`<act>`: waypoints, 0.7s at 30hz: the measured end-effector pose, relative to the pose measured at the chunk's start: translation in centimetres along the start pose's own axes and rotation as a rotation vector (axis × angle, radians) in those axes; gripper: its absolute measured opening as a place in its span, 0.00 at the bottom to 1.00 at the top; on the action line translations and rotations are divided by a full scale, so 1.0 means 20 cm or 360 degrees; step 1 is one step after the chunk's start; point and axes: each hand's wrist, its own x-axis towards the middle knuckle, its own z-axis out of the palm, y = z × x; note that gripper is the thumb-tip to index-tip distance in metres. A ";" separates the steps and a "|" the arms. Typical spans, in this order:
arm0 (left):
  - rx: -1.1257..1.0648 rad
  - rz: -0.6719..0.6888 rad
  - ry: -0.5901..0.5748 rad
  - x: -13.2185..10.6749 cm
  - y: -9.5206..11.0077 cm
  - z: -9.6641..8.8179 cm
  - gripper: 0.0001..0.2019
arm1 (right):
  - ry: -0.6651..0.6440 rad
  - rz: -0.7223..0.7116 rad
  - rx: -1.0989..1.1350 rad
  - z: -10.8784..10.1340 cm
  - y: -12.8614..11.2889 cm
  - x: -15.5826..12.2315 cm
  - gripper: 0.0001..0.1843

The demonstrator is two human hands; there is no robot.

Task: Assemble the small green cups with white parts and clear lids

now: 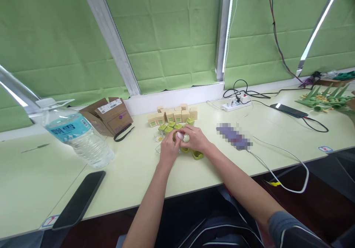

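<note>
Near the frame's centre, the left hand pinched a green piece and the right hand a pale piece; a loose fingertip grip could have dropped either among the green cups.

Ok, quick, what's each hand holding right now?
Left hand: fingers closed on a small green piece.
Right hand: fingers curled close beside it; whether they grip anything can't be told.

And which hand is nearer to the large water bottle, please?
Left. The left hand lies to the right of the water bottle; the right hand lies farther right.
</note>
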 end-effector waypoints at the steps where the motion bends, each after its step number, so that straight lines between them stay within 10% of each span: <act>1: -0.0025 0.0018 0.0008 0.00 0.00 0.00 0.13 | 0.0014 0.0010 0.0021 0.00 0.00 0.00 0.10; 21: 0.0051 0.0088 -0.0075 0.01 -0.04 0.00 0.13 | -0.0065 -0.0014 -0.0029 0.01 0.01 -0.02 0.14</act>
